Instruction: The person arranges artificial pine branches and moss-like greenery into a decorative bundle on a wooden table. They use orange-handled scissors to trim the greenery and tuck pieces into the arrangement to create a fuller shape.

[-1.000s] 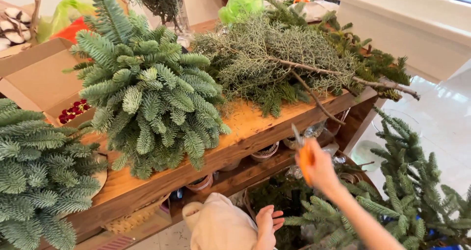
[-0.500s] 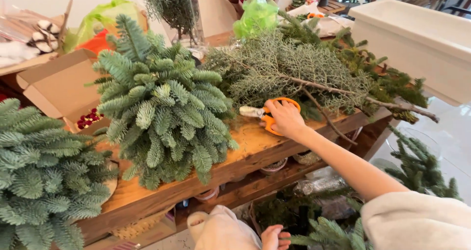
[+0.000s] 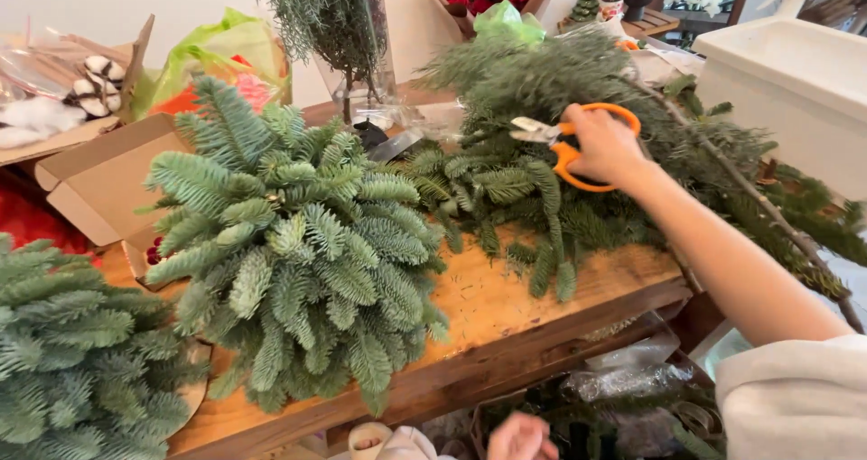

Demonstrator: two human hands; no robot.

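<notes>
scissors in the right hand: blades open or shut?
Shut, or nearly so. The orange-handled scissors show one narrow silver tip pointing left over the fir branches, no visible gap between blades. The right hand grips the handles.

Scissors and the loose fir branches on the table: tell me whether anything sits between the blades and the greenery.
Nothing visible does. The right hand holds the orange-handled scissors with the blade tips directly over the loose fir branches. The glass vase stands off to the side, and the left hand is low, below the table edge.
</notes>
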